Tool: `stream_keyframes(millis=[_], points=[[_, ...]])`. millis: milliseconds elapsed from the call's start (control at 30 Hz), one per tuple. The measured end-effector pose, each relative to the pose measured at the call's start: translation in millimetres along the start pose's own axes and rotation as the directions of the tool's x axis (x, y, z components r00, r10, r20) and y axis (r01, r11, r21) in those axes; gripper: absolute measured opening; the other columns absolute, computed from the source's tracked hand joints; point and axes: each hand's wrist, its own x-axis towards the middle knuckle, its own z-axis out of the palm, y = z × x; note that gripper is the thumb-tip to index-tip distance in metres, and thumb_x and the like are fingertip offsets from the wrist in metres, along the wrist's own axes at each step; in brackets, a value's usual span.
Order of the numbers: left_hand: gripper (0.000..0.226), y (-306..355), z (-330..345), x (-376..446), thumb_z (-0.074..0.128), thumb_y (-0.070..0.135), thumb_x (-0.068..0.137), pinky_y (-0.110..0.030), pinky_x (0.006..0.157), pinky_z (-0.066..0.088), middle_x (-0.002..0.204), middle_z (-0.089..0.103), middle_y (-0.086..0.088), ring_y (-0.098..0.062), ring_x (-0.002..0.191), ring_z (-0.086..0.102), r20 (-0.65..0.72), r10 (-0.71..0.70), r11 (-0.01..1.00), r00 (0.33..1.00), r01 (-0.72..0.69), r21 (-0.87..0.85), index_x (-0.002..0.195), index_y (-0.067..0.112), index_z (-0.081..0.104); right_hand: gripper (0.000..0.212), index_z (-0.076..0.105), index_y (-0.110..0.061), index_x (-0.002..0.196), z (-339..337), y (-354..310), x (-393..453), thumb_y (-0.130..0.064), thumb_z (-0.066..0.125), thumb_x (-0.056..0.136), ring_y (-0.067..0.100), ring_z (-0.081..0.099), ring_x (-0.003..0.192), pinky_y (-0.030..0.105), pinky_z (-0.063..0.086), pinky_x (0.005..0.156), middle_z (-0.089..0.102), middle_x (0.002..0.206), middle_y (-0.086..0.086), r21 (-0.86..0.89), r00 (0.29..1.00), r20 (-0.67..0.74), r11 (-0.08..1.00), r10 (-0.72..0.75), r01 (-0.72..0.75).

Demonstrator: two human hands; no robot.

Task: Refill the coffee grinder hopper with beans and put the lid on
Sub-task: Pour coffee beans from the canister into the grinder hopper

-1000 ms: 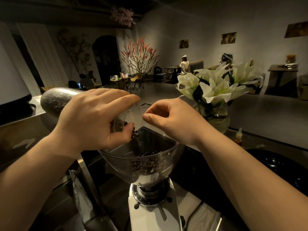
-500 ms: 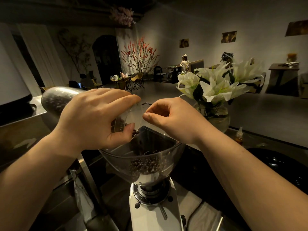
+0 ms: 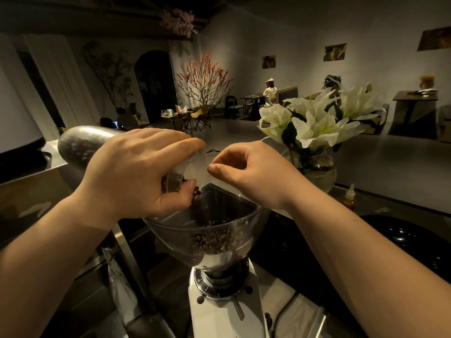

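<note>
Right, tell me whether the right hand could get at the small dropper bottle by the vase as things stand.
Probably yes, once it lets go: the right hand is pinching the bean bag, but the dropper bottle stands in the open beside the vase.

Bag (image 3: 80,146) mouth hidden under left hand (image 3: 136,174), right hand (image 3: 246,172) fingertips curled out of sight on clear bag edge, grinder (image 3: 224,311) base cut off at bottom edge, hopper (image 3: 207,230) near rim behind both wrists, lid not discernible.

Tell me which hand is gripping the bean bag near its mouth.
The left hand: it grips the clear bag while beans spill out. The right hand only pinches the bag's far edge.
</note>
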Motion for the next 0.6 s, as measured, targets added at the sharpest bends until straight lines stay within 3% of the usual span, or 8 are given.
stream_keyframes(millis=[600], points=[[0.056,0.7,-0.9,0.0,0.058,0.050,0.097,-0.042,0.082,0.064,0.122,0.080,-0.010,-0.033,0.104,0.080,-0.015,-0.003,1.000,1.000,0.003,-0.008,0.133,0.010,0.075,0.032,0.079,-0.036,0.107,0.1,1.0,0.5,-0.063,0.066,0.096,0.004,0.074,0.100,0.048,0.063,0.094,0.079,0.100,-0.018,-0.001,1.000,-0.011,1.000,-0.003,0.003]])
